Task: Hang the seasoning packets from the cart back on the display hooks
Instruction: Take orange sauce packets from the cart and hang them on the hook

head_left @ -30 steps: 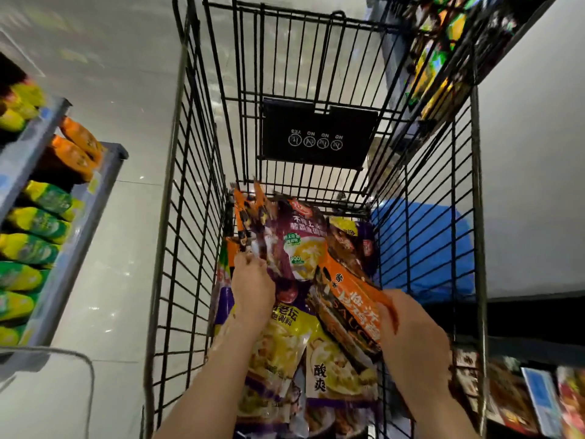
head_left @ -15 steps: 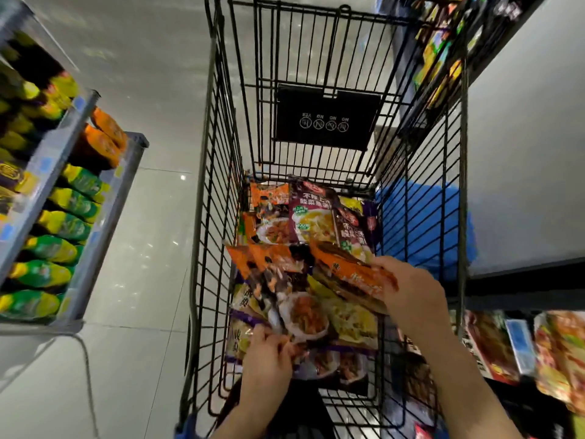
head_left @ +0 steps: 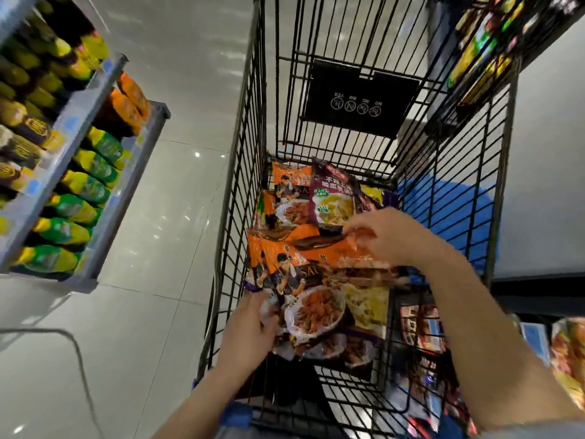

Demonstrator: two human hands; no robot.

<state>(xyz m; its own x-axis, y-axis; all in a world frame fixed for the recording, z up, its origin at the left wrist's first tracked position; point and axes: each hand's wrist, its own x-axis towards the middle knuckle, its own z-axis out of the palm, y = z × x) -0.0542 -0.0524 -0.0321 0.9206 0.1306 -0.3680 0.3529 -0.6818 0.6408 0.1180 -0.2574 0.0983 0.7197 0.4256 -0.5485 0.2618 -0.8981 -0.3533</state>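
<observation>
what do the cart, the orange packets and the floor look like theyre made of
Cart: thin black wire grid, likely coated metal, matte.
Orange packets, held by the left hand and right hand: glossy printed plastic film, judging by the crinkles and highlights.
Floor: large pale tiles, polished; seams and mirrored light spots show.

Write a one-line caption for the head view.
Both hands, left and right, grip orange seasoning packets inside a black wire cart.
</observation>
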